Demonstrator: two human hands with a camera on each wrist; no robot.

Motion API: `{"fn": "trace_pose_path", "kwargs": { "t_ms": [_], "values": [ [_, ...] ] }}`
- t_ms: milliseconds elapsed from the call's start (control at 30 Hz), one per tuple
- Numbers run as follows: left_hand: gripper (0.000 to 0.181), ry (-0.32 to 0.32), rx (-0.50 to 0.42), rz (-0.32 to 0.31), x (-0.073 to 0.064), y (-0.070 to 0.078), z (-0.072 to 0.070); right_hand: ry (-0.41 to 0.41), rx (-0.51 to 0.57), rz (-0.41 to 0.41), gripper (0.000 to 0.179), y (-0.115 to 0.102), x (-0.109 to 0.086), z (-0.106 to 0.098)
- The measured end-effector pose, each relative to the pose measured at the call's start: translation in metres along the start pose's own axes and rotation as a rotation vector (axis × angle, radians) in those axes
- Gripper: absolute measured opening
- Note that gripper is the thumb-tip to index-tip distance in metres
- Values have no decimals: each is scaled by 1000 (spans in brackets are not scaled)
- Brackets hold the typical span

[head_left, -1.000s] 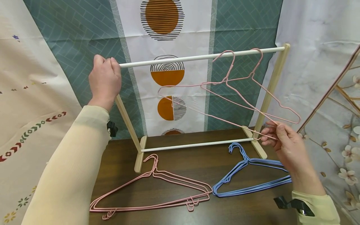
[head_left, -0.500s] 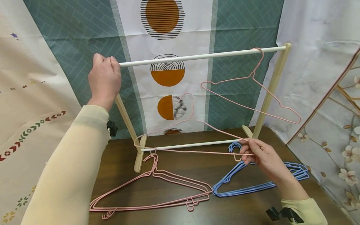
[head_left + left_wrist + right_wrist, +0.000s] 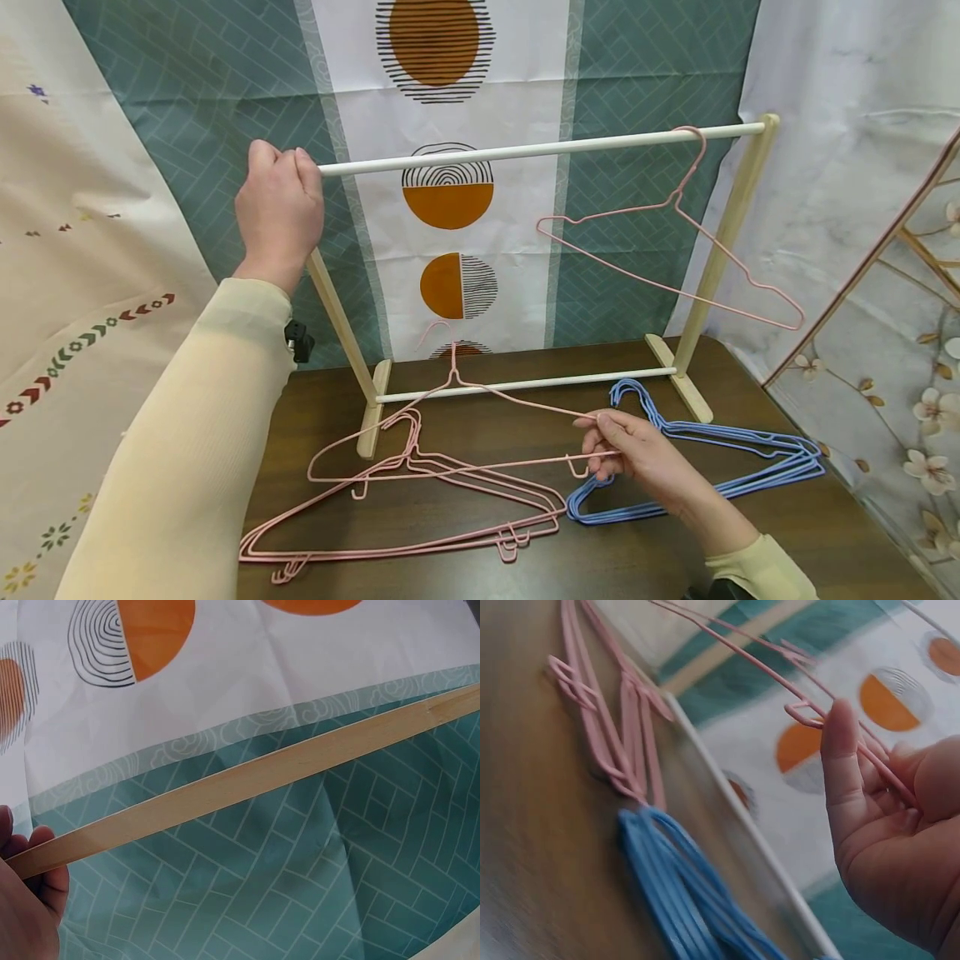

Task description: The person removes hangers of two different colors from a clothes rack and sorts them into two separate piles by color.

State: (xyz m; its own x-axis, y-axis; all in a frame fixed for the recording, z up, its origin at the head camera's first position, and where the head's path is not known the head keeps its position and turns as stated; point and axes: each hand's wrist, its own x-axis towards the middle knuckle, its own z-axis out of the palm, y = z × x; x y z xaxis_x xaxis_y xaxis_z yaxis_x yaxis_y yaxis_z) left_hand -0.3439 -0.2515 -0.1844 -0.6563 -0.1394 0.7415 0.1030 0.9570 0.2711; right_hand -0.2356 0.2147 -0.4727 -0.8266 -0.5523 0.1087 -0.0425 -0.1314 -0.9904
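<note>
My left hand (image 3: 277,212) grips the top left corner of a clothes rack, where its white top rail (image 3: 487,155) meets the wooden left post (image 3: 247,780). In my right hand (image 3: 637,450) I pinch the right end of a pink clothes hanger (image 3: 517,402), held in the air below the rail with its hook up. It overlaps a stack of pink hangers (image 3: 405,553) lying on the table in the head view. Another pink hanger (image 3: 607,258) hangs from the right part of the rail. Blue hangers (image 3: 645,512) lie stacked behind and below my right hand.
The rack's white lower bar (image 3: 540,383) runs near the back of the brown table (image 3: 420,583), between two wooden feet (image 3: 372,421). A patterned curtain (image 3: 630,50) hangs behind it. Printed cloths flank both sides.
The hanger in my right hand has come away from the rail and moved down and left, over the pink stack. My left hand stays on the rack corner.
</note>
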Motion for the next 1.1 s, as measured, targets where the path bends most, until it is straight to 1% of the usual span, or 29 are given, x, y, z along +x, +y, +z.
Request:
{"fn": "trace_pose_path", "kwargs": {
  "t_ms": [133,267,367,467,633,800,967,1033,1100],
  "values": [
    [73,-1,1,0,0,0,-1,-22,72,41,41,12,6,17],
    [73,1,0,1,-1,0,0,-22,134,96,46,22,12,35],
    [72,3,-2,1,-1,0,0,-13,153,148,49,27,17,49],
    [72,6,-4,3,0,0,0,-4,166,193,48,32,20,62],
    [72,6,-1,5,0,0,0,1,200,220,46,39,22,79],
    [72,5,-2,7,1,0,2,19,231,246,46,46,23,88],
    [73,2,-2,3,1,0,2,40,246,269,47,50,21,90],
    [73,1,-1,2,1,0,2,49,230,273,47,50,21,89],
    [73,0,0,-1,1,-1,2,57,190,275,46,51,20,89]
  ]
}}
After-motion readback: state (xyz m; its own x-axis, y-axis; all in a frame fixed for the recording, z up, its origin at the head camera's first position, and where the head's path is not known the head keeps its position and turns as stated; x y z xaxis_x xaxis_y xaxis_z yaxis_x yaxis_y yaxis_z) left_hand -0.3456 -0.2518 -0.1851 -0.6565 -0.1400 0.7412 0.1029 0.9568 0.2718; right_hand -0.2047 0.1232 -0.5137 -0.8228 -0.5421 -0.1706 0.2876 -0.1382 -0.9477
